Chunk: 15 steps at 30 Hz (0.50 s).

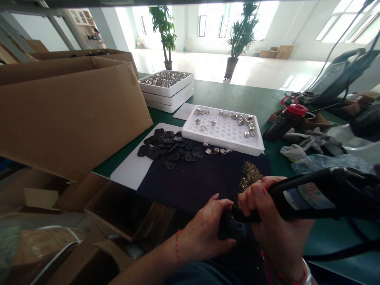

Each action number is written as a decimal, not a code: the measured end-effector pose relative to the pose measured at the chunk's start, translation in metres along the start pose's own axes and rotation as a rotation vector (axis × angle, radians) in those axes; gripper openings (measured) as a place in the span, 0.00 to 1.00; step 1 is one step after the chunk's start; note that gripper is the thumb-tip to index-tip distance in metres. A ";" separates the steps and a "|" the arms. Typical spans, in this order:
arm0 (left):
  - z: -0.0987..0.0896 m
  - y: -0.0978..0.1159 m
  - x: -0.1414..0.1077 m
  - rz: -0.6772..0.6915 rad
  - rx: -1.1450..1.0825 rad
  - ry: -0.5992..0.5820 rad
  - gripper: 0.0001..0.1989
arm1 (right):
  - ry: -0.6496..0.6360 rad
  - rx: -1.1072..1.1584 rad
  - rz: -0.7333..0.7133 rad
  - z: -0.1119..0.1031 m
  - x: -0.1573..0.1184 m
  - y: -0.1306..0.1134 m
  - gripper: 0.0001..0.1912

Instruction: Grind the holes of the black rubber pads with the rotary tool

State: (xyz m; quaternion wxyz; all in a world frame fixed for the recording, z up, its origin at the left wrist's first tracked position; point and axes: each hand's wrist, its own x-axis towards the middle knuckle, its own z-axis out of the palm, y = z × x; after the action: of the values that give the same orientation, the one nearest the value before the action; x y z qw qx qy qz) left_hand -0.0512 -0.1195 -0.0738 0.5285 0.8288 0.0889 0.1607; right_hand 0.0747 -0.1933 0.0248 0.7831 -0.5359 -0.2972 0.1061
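My right hand (277,225) is wrapped around a black electric screwdriver (307,194) with a label on its side. Its tip points left, toward a dark flat plate (236,225) with small holes. That plate is gripped between the thumb and fingers of my left hand (204,225), close to the front of the bench. The screwdriver's bit and the exact contact point are hidden by my fingers. Just beyond my right hand lies a heap of small brass-coloured screws (250,174). Loose black plates (172,147) are piled farther off to the left.
A white gridded tray (222,143) holds some metal cylinders, with several more cylinders (216,151) before it. Stacked white trays (168,101) stand behind. A large cardboard box (71,114) rises at left. A red-lidded bottle (286,118) and gloves (303,143) lie right.
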 end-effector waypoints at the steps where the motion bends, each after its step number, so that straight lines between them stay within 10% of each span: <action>1: 0.000 0.001 0.001 0.002 -0.005 -0.001 0.42 | -0.008 -0.011 0.005 -0.002 -0.001 0.002 0.14; 10: 0.000 0.001 0.000 -0.010 -0.003 0.009 0.42 | 0.038 0.024 -0.002 -0.004 -0.002 0.000 0.13; 15: 0.003 0.000 0.002 -0.002 -0.014 0.006 0.43 | 0.376 0.141 0.151 -0.068 0.014 -0.008 0.21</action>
State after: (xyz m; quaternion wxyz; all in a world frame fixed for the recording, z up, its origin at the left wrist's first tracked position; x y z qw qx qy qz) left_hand -0.0487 -0.1213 -0.0751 0.5344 0.8244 0.0903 0.1631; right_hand 0.1238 -0.2424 0.0195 0.8501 -0.5109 -0.0967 0.0833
